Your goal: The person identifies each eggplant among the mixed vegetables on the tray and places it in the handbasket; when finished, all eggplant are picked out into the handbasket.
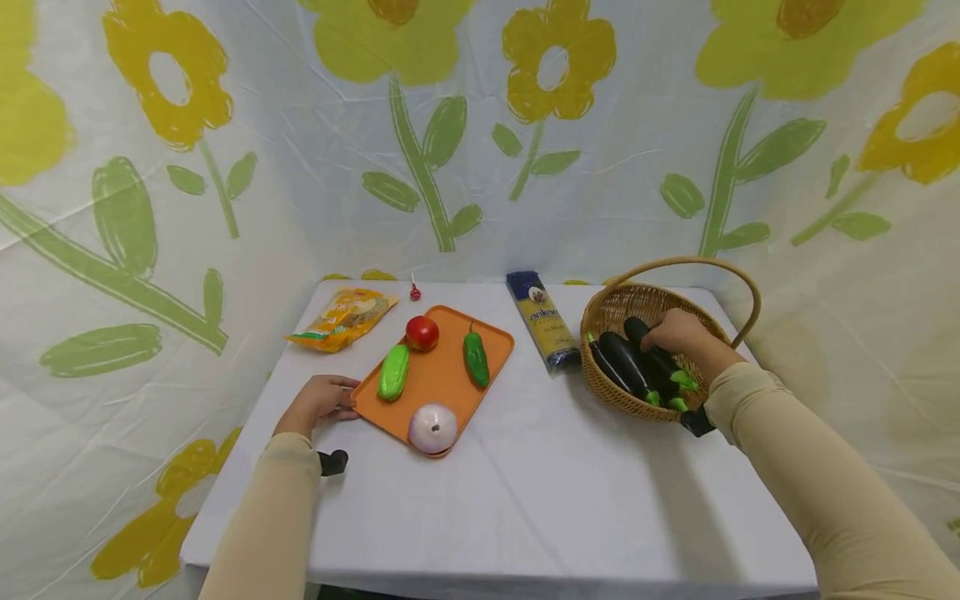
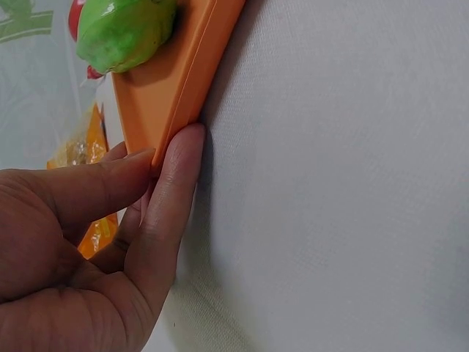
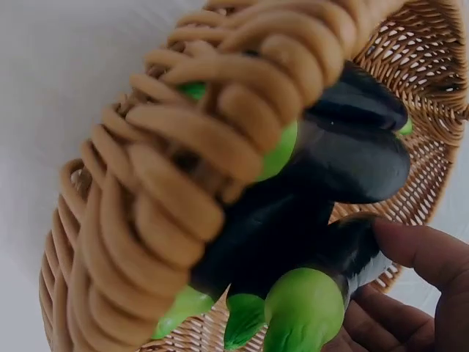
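My left hand [image 1: 318, 406] pinches the near-left corner of an orange tray [image 1: 435, 379] between thumb and fingers, seen closely in the left wrist view. On the tray lie a red tomato [image 1: 422, 333], a light green vegetable [image 1: 393, 372], a dark green chili pepper [image 1: 476, 358] and a whitish-purple onion [image 1: 433, 429]. At the right, my right hand [image 1: 681, 337] reaches into a wicker basket [image 1: 617, 310]. Its thumb and fingers grip a dark eggplant [image 3: 350, 246] with a green cap. Several other eggplants [image 3: 344, 161] lie beside it; the handle partly hides them in the right wrist view.
A long pack of pasta [image 1: 542, 321], blue and yellow, lies between tray and basket. Behind the tray are an orange snack bag [image 1: 343, 319] and a red lollipop [image 1: 416, 292]. The basket's tall handle [image 1: 693, 261] arches over it. A white cloth covers the table [image 1: 525, 500].
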A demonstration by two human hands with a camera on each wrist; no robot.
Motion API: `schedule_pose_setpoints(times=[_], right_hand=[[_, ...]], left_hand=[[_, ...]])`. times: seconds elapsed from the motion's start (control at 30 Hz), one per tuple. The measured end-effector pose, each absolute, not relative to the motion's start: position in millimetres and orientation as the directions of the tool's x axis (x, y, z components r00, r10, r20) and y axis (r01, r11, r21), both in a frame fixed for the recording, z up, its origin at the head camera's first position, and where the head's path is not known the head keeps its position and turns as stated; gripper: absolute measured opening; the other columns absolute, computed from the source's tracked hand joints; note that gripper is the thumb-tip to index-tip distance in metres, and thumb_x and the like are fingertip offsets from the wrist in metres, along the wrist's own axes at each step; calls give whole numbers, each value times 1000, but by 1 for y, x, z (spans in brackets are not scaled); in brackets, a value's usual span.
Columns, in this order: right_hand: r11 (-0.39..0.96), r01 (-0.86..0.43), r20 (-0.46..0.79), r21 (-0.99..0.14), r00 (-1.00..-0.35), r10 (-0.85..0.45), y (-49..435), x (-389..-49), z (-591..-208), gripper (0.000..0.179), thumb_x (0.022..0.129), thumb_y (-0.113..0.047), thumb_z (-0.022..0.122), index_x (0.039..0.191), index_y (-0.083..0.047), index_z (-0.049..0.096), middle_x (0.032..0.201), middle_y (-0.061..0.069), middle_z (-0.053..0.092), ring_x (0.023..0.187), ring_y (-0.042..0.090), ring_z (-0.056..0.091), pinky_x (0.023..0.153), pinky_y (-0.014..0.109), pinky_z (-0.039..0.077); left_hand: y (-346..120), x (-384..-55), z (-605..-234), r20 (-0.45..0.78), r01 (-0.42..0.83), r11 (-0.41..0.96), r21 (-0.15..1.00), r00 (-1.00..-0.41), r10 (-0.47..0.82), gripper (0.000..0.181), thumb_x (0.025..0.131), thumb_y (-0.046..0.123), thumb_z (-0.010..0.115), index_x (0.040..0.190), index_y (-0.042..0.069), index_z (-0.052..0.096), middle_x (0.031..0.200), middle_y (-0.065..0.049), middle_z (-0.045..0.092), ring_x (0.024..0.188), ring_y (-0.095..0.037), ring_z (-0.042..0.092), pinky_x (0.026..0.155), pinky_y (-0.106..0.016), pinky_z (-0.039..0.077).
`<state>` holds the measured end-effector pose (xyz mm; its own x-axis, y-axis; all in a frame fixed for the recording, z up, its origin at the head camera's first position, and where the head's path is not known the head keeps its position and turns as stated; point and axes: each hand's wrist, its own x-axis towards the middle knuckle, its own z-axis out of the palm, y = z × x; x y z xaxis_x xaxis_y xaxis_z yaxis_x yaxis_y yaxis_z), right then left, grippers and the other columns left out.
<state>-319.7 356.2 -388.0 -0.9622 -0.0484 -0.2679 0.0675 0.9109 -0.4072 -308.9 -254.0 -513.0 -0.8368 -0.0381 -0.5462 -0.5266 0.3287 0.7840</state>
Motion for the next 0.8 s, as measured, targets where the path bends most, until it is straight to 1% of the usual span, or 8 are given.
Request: schedule_pose_setpoints(times=[0.1,0.13,0.23,0.37,0.53,0.6,0.7,0.8], right_hand=[[908,65,-245,-414,-969,-42,355,-318,-386,42,83,-24,76,106,11,72,99,24,70,84,35,66,73,46,58],[906,69,-243,-417,-969,-38,354,-318,-386,40,83,-25,76,102,10,73,94,21,71,82,33,66,72,45,58],[901,75,-241,-427,-970,-33,353,-317,-384,36,85,-26,76,98,8,74,89,17,72,80,31,67,71,44,58],[897,56,-227,-439,-973,-50,351,-313,-381,38,88,-26,74,103,8,74,94,20,72,84,33,68,72,45,59],[904,47,-182,-425,-983,-35,347,-304,-375,46,92,-28,70,117,11,70,111,28,69,102,46,62,88,56,55],[903,56,-175,-426,-984,-22,345,-301,-374,55,94,-29,69,126,15,62,124,33,62,113,51,57,95,60,51],[897,65,-176,-438,-984,-15,340,-298,-373,59,95,-29,67,133,16,56,131,35,57,116,51,56,95,61,51],[889,71,-178,-453,-984,-12,335,-296,-374,60,96,-29,66,135,16,55,134,35,55,117,50,56,94,59,53]], left_hand=[[-254,-310,-513,-548,-534,316,784,-835,-51,52,92,-11,58,143,-1,55,118,-20,58,91,-26,66,79,-34,63],[-255,-310,-513,-547,-531,317,786,-836,-44,53,92,-12,58,143,-1,54,119,-21,57,91,-27,66,79,-35,63],[-257,-312,-515,-550,-534,319,783,-834,-46,53,92,-12,58,143,0,55,121,-20,56,91,-26,67,79,-35,63],[-257,-312,-518,-551,-535,321,782,-833,-47,53,92,-11,58,144,-1,54,123,-21,56,90,-26,67,79,-35,63],[-256,-309,-515,-545,-528,327,784,-837,-44,52,93,-11,57,144,-1,53,122,-21,56,90,-26,67,79,-36,63],[-256,-309,-514,-547,-529,328,782,-836,-46,51,93,-11,57,143,-1,54,122,-21,56,90,-26,67,79,-35,63],[-255,-307,-511,-542,-521,334,785,-840,-37,51,93,-11,57,144,-2,53,124,-23,54,92,-27,67,79,-35,63],[-252,-305,-510,-532,-511,349,786,-846,-42,52,93,-12,57,143,-3,53,127,-25,53,92,-27,66,78,-34,63]])
